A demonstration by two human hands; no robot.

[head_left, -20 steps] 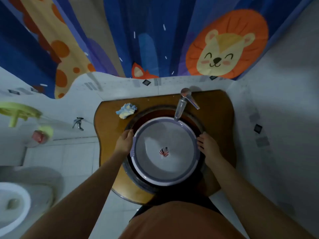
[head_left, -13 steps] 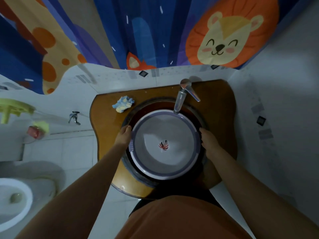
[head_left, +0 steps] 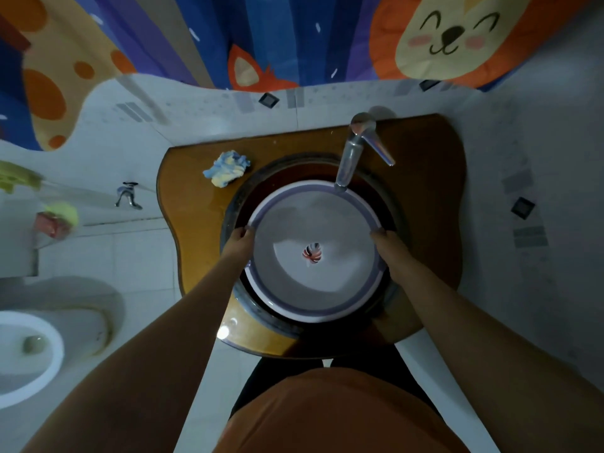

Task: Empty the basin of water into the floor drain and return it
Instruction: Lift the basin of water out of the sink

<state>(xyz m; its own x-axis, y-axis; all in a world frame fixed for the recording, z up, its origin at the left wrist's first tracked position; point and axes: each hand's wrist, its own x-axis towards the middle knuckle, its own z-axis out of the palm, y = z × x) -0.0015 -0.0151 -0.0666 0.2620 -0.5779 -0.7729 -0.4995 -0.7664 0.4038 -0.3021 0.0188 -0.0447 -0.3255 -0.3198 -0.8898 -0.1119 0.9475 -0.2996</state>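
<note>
Forearms [head_left: 183,322] are reaching out below me, and I am watching the left hand [head_left: 237,245] curling its fingers over the left rim of the basin [head_left: 310,317] while the right hand [head_left: 390,250] is clamping onto the opposite rim. The basin is sitting inside the dark round sink [head_left: 389,204], which is set into the amber counter [head_left: 192,197]. Beyond, the faucet [head_left: 351,155] is hanging its spout over the basin's far rim. A crumpled blue-and-yellow cloth [head_left: 227,168] is lying on the counter beside the sink's far left edge, and a cartoon-animal curtain [head_left: 277,37] is hanging behind.
</note>
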